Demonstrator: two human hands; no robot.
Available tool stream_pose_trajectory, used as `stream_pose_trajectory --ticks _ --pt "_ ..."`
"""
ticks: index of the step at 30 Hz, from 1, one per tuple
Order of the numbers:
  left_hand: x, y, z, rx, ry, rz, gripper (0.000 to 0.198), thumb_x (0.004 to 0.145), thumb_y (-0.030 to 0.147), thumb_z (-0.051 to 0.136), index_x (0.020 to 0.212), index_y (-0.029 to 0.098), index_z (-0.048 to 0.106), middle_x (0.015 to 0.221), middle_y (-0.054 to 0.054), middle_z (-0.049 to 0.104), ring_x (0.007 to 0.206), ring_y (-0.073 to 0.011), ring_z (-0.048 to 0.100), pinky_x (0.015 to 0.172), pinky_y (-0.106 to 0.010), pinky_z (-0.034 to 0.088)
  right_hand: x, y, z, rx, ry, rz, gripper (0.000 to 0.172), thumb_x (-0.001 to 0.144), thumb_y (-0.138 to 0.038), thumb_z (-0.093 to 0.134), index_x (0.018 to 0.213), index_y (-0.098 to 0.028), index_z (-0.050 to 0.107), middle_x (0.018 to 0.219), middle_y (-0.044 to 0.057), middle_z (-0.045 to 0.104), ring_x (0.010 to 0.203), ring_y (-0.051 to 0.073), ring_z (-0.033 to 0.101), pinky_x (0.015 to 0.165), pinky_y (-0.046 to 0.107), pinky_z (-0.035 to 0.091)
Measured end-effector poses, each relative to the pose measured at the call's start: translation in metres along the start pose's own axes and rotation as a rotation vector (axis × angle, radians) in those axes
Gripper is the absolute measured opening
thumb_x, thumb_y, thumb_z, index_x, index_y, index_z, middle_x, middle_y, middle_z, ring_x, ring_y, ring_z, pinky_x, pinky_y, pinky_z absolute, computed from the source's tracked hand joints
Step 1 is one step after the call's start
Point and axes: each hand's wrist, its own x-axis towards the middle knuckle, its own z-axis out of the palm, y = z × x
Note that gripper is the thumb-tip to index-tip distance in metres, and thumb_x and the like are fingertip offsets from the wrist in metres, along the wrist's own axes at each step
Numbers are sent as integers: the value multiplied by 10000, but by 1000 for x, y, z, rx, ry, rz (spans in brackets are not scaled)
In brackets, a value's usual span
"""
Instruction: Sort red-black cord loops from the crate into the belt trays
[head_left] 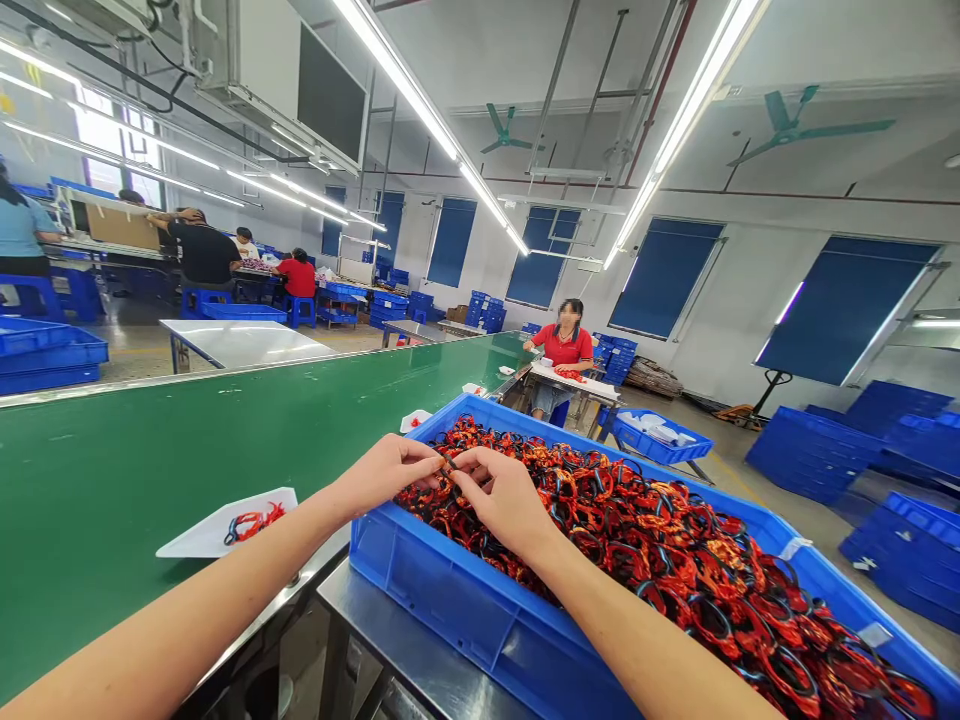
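My left hand [409, 466] and my right hand [501, 490] meet over the near left corner of a blue plastic crate [442, 590]. Between the fingertips of both hands is a small dark piece [448, 463], mostly covered by the fingers. Both hands are closed in a pinch. Under and beside them, the crate is heaped with red, orange and black loop-shaped parts [637, 530], many with a black ring. Left of my left forearm, a white tray [187, 540] on the green conveyor belt carries a few red strands and a dark ring [244, 525].
The green conveyor belt [150, 450] runs along my left. A metal table [405, 640] bears the crate. Farther along the belt are more small white trays [415, 421]. Across from me sits a co-worker in a red shirt [570, 348]. Stacked blue crates [817, 450] stand at right.
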Motion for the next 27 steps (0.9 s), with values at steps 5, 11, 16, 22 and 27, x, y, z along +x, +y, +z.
stream_pose_trajectory --ticks 5,11,16,22,27 --pt "2 -2 0 -63 -11 -32 393 803 470 533 939 151 718 771 -61 719 750 -184 640 737 -290 493 2 1 0 80 33 53 111 804 -221 564 848 -171 652 751 18 681 633 124 616 589 231 480" --pt "0 4 0 -85 -24 -39 368 797 479 541 869 160 710 754 -48 704 736 -170 638 740 -280 491 3 4 1 254 8 179 154 786 -270 572 854 -147 635 666 20 637 586 137 610 505 240 513" --pt "0 5 1 -86 -12 -43 350 786 474 549 850 161 692 743 -46 700 719 -170 638 733 -287 491 4 7 2 463 3 301 223 744 -327 621 852 -131 623 703 32 636 616 134 619 459 208 515" --pt "1 4 1 -107 12 -45 326 768 458 568 818 155 679 764 -51 697 735 -175 641 727 -290 498 5 5 1 567 15 374 290 688 -359 676 837 -114 630 678 24 620 600 119 602 460 203 515" --pt "1 5 2 -127 48 -62 278 720 361 632 900 151 652 751 -30 691 753 -178 650 759 -306 505 5 2 0 590 17 393 303 667 -359 692 830 -113 628 672 19 619 596 119 601 459 206 511"
